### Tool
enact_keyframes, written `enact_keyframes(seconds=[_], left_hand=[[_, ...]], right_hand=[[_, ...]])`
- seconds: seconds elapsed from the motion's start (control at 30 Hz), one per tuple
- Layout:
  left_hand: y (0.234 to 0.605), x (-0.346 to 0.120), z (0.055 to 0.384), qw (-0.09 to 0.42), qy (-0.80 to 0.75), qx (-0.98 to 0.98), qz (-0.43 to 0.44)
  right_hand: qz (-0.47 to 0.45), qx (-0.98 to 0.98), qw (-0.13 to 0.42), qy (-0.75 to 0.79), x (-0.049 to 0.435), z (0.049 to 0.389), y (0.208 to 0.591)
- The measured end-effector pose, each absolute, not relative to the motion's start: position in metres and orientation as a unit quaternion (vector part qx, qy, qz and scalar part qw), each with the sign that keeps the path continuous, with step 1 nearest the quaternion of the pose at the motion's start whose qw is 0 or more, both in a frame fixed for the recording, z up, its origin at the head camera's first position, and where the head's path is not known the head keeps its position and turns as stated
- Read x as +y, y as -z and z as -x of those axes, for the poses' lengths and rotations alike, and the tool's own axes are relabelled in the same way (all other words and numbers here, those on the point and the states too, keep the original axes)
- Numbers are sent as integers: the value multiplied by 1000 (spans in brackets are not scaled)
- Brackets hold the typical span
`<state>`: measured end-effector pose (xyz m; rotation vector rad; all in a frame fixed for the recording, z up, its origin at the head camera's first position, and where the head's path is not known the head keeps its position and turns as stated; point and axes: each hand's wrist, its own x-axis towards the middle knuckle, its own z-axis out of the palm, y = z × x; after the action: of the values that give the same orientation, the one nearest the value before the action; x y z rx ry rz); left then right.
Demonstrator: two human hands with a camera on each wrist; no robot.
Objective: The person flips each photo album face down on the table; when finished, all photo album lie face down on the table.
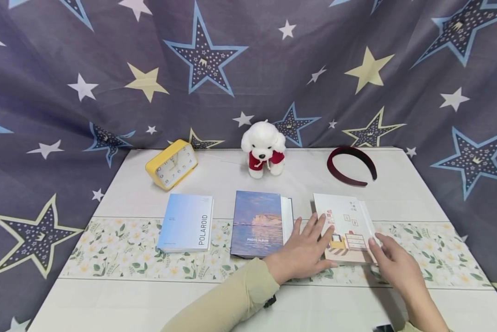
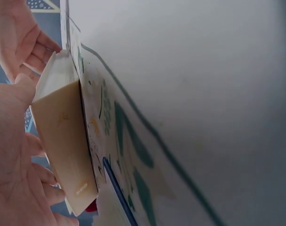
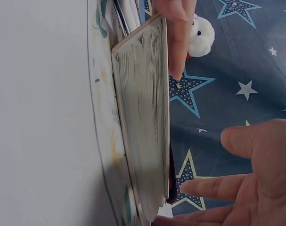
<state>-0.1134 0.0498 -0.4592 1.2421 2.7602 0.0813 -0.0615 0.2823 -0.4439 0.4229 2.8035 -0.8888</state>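
From my remote station I see the white illustrated album (image 1: 345, 214) flat on the table (image 1: 107, 302), to the right of the blue photo album (image 1: 256, 214). Judgement: moderate weight, stiff covers around a thick block of flexible pages (image 3: 143, 117); smooth face likely slippery, corners prone to dents. I would take hold across the spine (image 2: 62, 146) and the opposite edge, both covers together, so that the leaves do not fan. Left hand (image 1: 304, 251): fingers straight and spread, tips over the cover's left margin, gripping nothing. Right hand (image 1: 398, 265): thumb and fingers loosely parted beside the right edge, no grip evident; whether its fingertips touch, I cannot tell. The album lies between both hands.
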Motion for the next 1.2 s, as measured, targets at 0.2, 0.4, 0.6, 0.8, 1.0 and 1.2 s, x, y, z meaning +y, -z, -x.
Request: enact_keyframes(seconds=[0.2, 0.4, 0.6, 0.8, 1.0, 1.2], left_hand=[[461, 52, 114, 57, -26, 910, -409], [461, 54, 113, 56, -14, 914, -402], [461, 58, 112, 49, -5, 917, -396], [459, 60, 111, 40, -10, 919, -393], [458, 59, 111, 41, -24, 919, -391], [457, 59, 110, 40, -40, 920, -388]], right_hand=[[-170, 929, 89, 318, 284, 62, 446], [-184, 919, 92, 337, 285, 61, 447], [-196, 912, 66, 354, 287, 60, 448], [-211, 879, 51, 425, 289, 60, 447], [-218, 850, 63, 475, 295, 60, 447], [-225, 823, 73, 517, 297, 63, 448]])
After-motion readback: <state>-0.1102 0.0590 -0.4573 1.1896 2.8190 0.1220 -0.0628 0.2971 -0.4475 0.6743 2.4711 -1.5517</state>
